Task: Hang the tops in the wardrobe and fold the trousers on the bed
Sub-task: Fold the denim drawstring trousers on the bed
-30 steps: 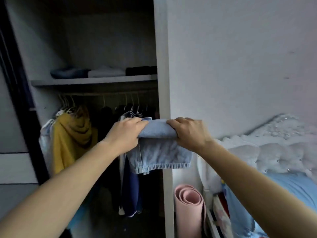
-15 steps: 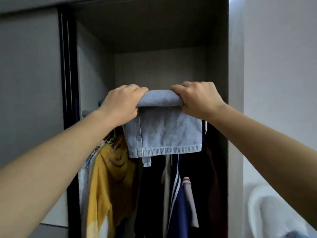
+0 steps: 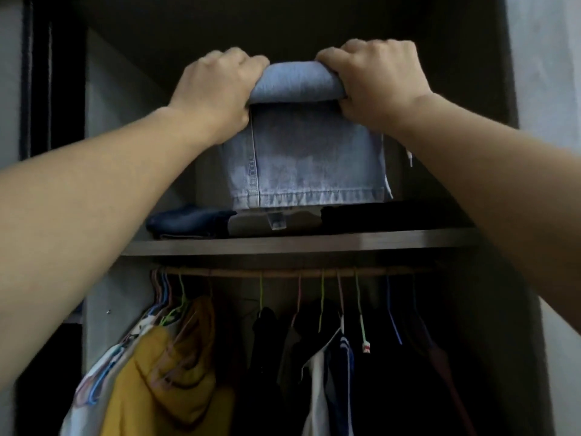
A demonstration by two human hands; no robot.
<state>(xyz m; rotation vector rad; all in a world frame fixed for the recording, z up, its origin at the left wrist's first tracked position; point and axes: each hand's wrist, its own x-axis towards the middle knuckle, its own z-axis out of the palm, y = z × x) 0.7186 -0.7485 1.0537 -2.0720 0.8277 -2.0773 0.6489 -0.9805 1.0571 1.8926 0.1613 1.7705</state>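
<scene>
Folded light-blue jeans point(image 3: 308, 158) hang in the air in front of the wardrobe's upper compartment, their hem just above the shelf point(image 3: 298, 245). My left hand point(image 3: 217, 92) grips the left end of the fold and my right hand point(image 3: 374, 80) grips the right end, fingers curled over the top. Below the shelf runs a rail point(image 3: 283, 272) with coloured hangers, carrying a yellow hooded top point(image 3: 169, 376) at the left and dark tops point(image 3: 361, 372) in the middle and right.
On the shelf lie a folded dark-blue garment point(image 3: 188, 221) at the left, a pale folded one point(image 3: 276, 223) in the middle and a black one point(image 3: 386, 217) at the right. Wardrobe walls close in on both sides; a white wall point(image 3: 547, 58) shows at the far right.
Both hands have lifted the folded jeans from rail height up to the shelf compartment. The view has swung from the bed side onto the wardrobe's inside.
</scene>
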